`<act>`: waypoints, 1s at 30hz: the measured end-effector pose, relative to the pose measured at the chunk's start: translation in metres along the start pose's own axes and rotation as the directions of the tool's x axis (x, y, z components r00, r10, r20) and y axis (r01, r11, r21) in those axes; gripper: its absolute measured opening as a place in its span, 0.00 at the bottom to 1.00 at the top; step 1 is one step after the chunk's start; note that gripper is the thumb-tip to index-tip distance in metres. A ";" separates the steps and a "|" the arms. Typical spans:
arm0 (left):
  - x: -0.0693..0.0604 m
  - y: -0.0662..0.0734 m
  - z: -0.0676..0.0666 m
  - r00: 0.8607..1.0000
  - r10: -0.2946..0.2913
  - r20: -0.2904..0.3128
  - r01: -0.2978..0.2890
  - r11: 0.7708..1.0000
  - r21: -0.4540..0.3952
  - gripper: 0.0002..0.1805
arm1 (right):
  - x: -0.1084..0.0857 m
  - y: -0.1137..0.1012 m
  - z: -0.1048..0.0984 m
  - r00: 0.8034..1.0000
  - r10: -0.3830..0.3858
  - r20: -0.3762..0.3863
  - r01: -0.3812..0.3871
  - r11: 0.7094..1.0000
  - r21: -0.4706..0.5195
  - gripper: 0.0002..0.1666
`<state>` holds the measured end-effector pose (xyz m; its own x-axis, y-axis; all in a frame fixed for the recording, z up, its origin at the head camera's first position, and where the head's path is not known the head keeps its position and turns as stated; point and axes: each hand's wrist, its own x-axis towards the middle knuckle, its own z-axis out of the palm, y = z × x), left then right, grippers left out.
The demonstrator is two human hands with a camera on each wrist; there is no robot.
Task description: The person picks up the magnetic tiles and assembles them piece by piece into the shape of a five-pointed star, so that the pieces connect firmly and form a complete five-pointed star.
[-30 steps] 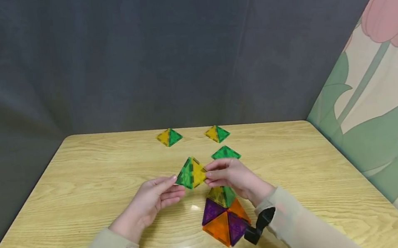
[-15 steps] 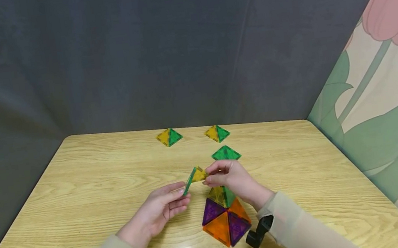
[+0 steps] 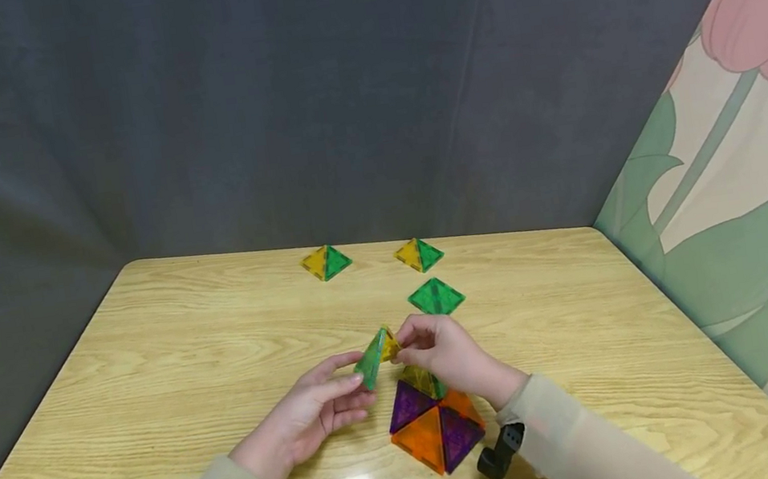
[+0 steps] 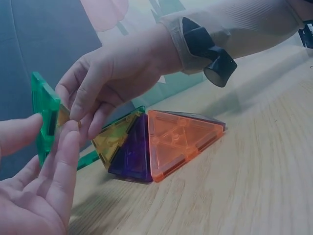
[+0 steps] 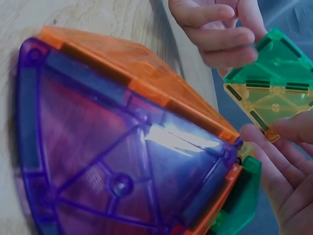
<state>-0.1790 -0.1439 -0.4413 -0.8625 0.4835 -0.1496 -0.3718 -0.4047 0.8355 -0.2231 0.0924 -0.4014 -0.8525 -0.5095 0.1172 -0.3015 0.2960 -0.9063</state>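
Green tile turned, no longer edge-on

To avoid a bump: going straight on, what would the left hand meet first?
Beyond its green tile, the left hand would likely meet the yellow tile, pinched by the right hand; depth is unclear.

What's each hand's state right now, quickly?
Left hand: holding the green triangle between thumb and fingers.
Right hand: pinching the yellow triangle by a corner.

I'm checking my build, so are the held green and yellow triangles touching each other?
Touching: the right wrist view shows the held green triangle and yellow triangle meeting edge to edge.
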 end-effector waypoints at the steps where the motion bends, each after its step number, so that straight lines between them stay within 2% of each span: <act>1: 0.000 0.000 0.000 1.000 0.005 -0.008 -0.005 1.000 0.002 0.33 | 0.000 0.000 0.000 1.000 -0.003 0.001 0.003 1.000 0.003 0.04; 5: -0.001 -0.001 0.002 0.999 0.019 -0.043 -0.019 1.000 0.008 0.31 | 0.001 0.000 0.001 1.000 -0.014 0.004 0.014 1.000 -0.006 0.04; 11: -0.003 -0.003 0.002 0.997 0.003 -0.078 -0.001 1.000 0.029 0.37 | 0.000 -0.002 0.000 0.999 -0.051 -0.002 0.050 0.984 -0.168 0.04; 15: -0.005 -0.006 0.002 0.996 -0.010 -0.088 0.016 0.998 0.068 0.36 | -0.004 -0.003 -0.001 0.996 -0.081 0.025 0.085 0.948 -0.307 0.08; 18: -0.006 -0.008 0.001 0.996 -0.015 -0.090 0.026 0.992 0.127 0.33 | -0.008 -0.002 -0.001 0.991 -0.117 0.064 0.133 0.907 -0.399 0.09; 22: -0.007 -0.012 0.003 0.996 -0.016 -0.085 0.032 0.982 0.188 0.32 | -0.013 -0.001 -0.004 0.982 -0.146 0.119 0.185 0.864 -0.468 0.11; 26: -0.007 -0.016 0.006 0.997 -0.017 -0.074 0.033 0.977 0.212 0.31 | -0.015 0.001 -0.007 0.973 -0.164 0.161 0.224 0.837 -0.500 0.13; 30: -0.007 -0.018 0.007 0.996 -0.015 -0.082 0.033 0.973 0.230 0.31 | -0.016 0.004 -0.009 0.959 -0.204 0.197 0.280 0.791 -0.545 0.14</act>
<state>-0.1641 -0.1347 -0.4513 -0.8822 0.4239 -0.2049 -0.3114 -0.1988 0.9292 -0.2146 0.1088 -0.4031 -0.6718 -0.7082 0.2170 -0.7096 0.5314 -0.4627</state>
